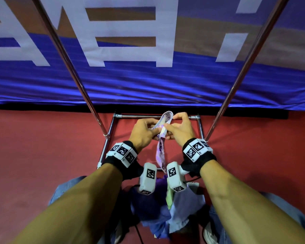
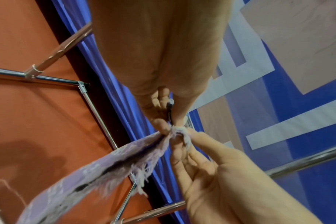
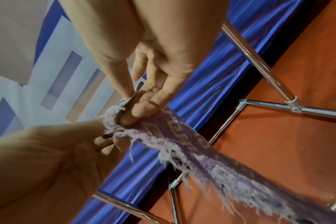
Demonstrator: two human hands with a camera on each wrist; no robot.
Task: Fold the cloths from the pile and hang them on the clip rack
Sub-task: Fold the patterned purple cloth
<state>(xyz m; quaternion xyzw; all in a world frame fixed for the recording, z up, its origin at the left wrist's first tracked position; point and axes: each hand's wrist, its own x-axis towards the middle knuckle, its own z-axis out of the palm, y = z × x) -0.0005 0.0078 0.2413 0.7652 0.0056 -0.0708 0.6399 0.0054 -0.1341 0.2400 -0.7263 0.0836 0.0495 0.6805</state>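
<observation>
Both hands (image 1: 163,132) pinch the purple cloth's (image 1: 161,152) frayed edge.

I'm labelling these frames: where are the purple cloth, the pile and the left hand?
purple cloth (image 3: 186,133): right wrist view, patterned band.
pile (image 1: 181,206): head view, pale blue cloth.
left hand (image 1: 143,132): head view, back of hand.

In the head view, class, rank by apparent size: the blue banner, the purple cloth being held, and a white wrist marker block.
1. blue banner
2. purple cloth
3. white wrist marker block, close to the cloth in size, so unsure
</observation>
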